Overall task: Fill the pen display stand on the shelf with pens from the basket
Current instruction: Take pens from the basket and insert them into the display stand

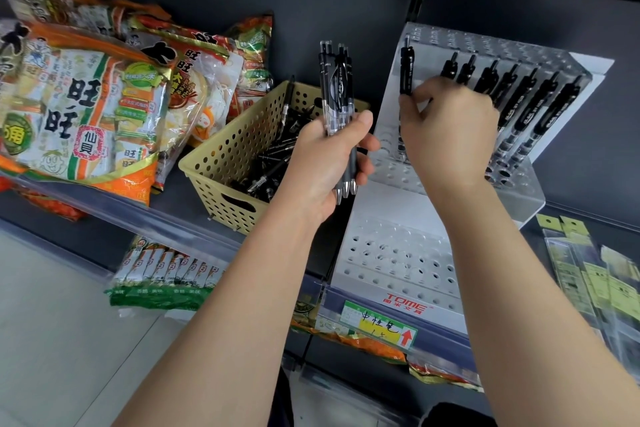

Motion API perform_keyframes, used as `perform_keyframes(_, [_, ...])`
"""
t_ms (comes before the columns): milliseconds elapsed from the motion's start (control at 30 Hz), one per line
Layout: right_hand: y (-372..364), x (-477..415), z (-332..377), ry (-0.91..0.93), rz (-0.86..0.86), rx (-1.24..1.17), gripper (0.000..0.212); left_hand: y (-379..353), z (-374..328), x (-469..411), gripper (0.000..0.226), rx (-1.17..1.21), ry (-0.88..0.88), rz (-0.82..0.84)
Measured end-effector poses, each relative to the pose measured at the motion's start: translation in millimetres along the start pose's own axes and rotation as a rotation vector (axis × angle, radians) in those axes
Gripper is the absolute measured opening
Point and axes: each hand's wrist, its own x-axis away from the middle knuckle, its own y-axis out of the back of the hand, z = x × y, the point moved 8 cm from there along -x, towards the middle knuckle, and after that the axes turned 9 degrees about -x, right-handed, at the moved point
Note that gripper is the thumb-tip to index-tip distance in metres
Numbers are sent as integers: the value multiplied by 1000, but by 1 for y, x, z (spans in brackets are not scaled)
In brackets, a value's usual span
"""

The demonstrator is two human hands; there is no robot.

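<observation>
- Our forearms (242, 288) rise from six o'clock.
- Left hand (325, 163) grips a pen bundle (337, 87), tips down.
- Right hand (446, 128) at three o'clock pinches one upright pen (406, 69).

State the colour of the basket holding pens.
The basket is pale yellow, clearest in the head view.

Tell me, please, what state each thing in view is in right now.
left hand, grips a bundle of pens upright.
right hand, pinches a single pen at the stand's left end.
pen display stand, partly filled; front tier holes empty.
row of pens, seated in the stand's upper tier.
basket, has loose pens inside.
</observation>
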Motion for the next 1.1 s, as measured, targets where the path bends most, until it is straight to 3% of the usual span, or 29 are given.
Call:
perform_keyframes(833, [8, 3, -6, -50, -90, -18, 25, 3, 1, -1, 10, 15, 15, -7])
perform_keyframes(1100, [3, 1, -9, -55, 0, -3, 30, 0, 1, -1, 10, 0, 13, 14])
